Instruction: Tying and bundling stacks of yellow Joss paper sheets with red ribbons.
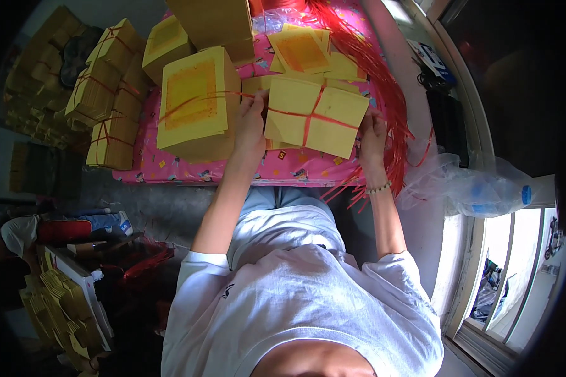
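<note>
A bundle of yellow paper (336,107), bound crosswise with red plastic strip, lies tilted in front of me on the pink patterned cover. My left hand (251,116) is closed at the bundle's left edge, pinching a red strip (217,94) that trails left across a tall stack of yellow paper with an orange printed square (195,97). At the bundle's right edge is my right hand (373,135), its fingers curled round the corner; the fingertips are partly hidden. Loose yellow sheets with orange print (302,50) lie just beyond the bundle.
Long red strips (380,81) run down the table's right side. Tied yellow bundles (110,88) are piled at the left, beside more paper stacks (210,25). A clear plastic bag with a bottle (484,188) sits by the window. At lower left, another person (63,229) is near more yellow bundles (63,308).
</note>
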The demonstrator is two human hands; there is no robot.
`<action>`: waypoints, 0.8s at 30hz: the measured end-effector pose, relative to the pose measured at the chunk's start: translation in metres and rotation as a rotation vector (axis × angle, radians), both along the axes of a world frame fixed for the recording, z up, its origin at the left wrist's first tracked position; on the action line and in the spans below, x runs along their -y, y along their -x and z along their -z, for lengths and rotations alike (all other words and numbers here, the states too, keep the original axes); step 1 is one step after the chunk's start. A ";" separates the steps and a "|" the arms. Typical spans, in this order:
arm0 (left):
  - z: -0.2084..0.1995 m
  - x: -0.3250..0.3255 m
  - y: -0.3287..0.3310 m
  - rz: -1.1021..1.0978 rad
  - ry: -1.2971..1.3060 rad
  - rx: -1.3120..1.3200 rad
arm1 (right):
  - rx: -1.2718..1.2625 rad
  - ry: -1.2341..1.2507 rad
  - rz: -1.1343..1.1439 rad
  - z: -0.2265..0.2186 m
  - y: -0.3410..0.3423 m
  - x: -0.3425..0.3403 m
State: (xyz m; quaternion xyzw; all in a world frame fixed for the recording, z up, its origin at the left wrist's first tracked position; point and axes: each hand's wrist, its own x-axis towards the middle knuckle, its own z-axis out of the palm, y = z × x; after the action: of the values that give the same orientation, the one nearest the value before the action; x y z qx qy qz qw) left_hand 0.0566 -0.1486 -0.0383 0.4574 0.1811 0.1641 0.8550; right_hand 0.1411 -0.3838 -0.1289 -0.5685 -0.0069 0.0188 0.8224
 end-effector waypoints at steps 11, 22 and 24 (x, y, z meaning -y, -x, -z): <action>0.052 0.000 -0.025 -0.128 0.217 0.026 | 0.354 0.036 0.000 -0.040 -0.038 -0.015; 0.079 0.008 -0.025 -0.240 0.124 0.323 | 0.259 -0.247 -0.036 -0.041 -0.030 -0.025; 0.084 0.001 -0.023 -0.218 0.045 0.404 | 0.277 -0.292 -0.046 -0.044 -0.028 -0.028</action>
State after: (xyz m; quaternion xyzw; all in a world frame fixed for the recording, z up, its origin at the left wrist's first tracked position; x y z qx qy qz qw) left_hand 0.0799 -0.1492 -0.1220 0.3740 0.0582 0.3396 0.8611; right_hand 0.1688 -0.3558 -0.0854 -0.4401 -0.1354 -0.0421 0.8867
